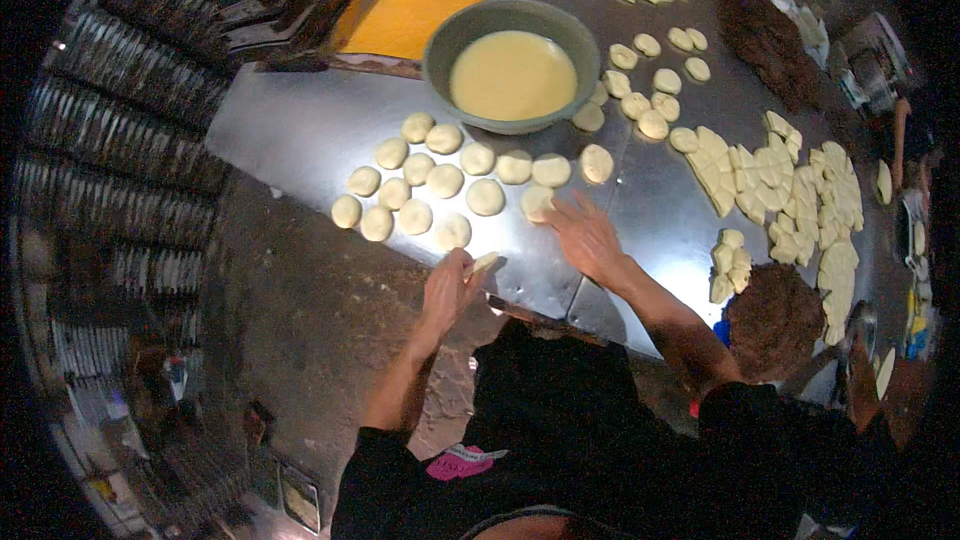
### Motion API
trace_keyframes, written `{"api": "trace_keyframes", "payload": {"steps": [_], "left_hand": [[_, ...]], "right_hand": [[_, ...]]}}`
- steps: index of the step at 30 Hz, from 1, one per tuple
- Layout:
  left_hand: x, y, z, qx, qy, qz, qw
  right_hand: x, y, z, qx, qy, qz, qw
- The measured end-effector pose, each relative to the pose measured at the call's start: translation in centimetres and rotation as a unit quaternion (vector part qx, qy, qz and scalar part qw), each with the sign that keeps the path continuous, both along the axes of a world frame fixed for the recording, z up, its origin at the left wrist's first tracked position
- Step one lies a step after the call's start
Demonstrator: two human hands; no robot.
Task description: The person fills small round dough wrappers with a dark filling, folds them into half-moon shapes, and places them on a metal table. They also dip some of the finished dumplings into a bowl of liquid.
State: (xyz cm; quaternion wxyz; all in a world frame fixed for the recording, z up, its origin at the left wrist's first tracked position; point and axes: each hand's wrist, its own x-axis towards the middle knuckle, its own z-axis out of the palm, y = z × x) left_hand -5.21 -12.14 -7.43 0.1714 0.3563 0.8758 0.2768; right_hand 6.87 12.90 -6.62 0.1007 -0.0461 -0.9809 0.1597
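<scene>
Low at the front edge of the metal table, my left hand [448, 289] pinches a flat dough piece [484, 264], seen nearly edge-on. My right hand [589, 240] reaches over the tabletop with fingers apart, its fingertips touching the edge of a dough round [537, 204]. To the left of it lies a group of flattened dough rounds [445, 181], loosely in rows. One more round [453, 231] sits just beyond my left hand. Behind the group stands a wide grey-green bowl [511, 124] holding a pale yellow liquid [514, 79].
Cut dough sheets [765, 172] and scattered dough balls [652, 124] cover the right side of the metal table [300, 109]. One person's head [776, 322] is close at my right; another [772, 45] is at the far side. Racks of trays [120, 135] line the left.
</scene>
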Motion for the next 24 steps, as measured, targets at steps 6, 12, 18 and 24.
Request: {"api": "trace_keyframes", "payload": {"steps": [6, 12, 18, 24], "left_hand": [[1.0, 1.0, 1.7, 0.224, -0.385, 0.093, 0.89], [3.3, 9.3, 4.7, 0.302, -0.092, 0.211, 0.925], [8.9, 16.1, 6.4, 0.489, -0.087, 0.053, 0.866], [10.8, 18.3, 8.2, 0.417, -0.468, 0.064, 0.776]], "right_hand": [[-1.5, -7.4, 5.0, -0.384, -0.044, -0.096, 0.917], [-0.8, -10.5, 8.3, -0.457, 0.117, -0.282, 0.836], [2.3, -4.2, 9.5, -0.575, 0.237, -0.32, 0.715], [8.5, -1.6, 10.2, -0.559, 0.244, -0.409, 0.679]]}}
